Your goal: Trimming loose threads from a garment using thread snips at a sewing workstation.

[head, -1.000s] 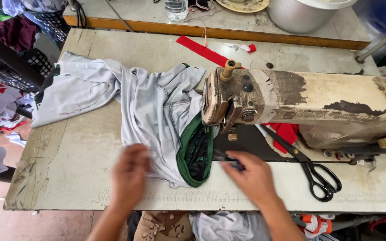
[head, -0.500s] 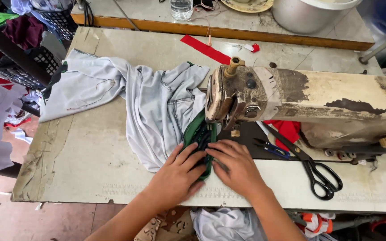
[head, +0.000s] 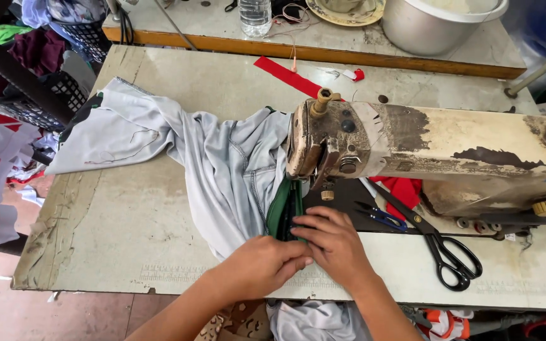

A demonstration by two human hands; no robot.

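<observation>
Both hands meet just before the machine's (head: pixel 412 151) needle end. The left hand (head: pixel 261 265) lies palm down, its grip pinched shut on the green trim (head: pixel 280 211) and the grey garment (head: pixel 222 164). The right hand (head: pixel 333 243) arches beside it, its fingertips closed in a grip on the same trim. The garment spreads away to the left over the worn tabletop (head: pixel 115 240). Right of the grip lie small snips (head: pixel 383 218) and black scissors (head: pixel 443 249). The tabletop's near edge runs just under the wrists; bare room lies left.
</observation>
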